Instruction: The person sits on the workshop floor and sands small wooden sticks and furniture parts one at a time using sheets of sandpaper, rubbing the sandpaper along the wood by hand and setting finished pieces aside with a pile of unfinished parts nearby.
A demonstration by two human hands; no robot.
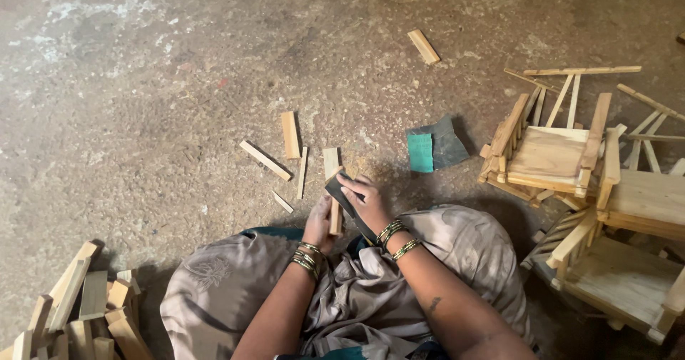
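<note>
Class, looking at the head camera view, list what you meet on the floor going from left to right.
Pile of wooden blocks → loose wooden strips → left hand holding a wooden strip → right hand with dark sandpaper → green sandpaper sheet → small wooden chairs.

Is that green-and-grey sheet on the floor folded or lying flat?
Folded: the sheet shows a green face doubled over onto its dark grey side.

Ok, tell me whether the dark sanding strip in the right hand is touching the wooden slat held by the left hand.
Touching. The head view shows the sanding strip laid across the wooden slat, no gap between them.
</note>
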